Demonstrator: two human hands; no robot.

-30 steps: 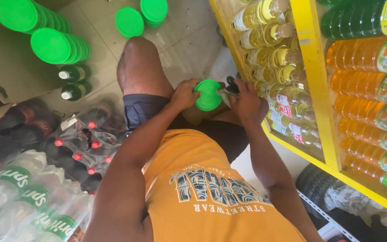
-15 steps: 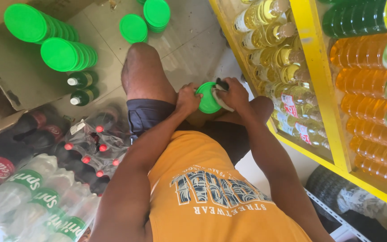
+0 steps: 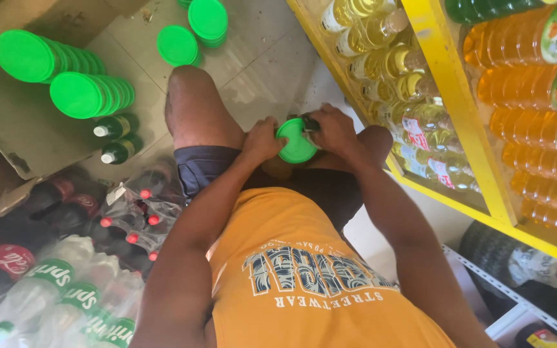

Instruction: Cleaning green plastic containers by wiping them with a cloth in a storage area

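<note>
Head view looks straight down on a round bright green plastic lid [image 3: 296,141] held between both hands just above the person's lap, so it sits dead centre, flat face turned up toward the camera. Left hand [image 3: 262,140] grips its left edge and right hand [image 3: 331,130] wraps the right edge with something small and dark I can't make out tucked under it. Both forearms angle inward, elbows out, yellow shelf of bottles [image 3: 446,84] just beside the right one.
</note>
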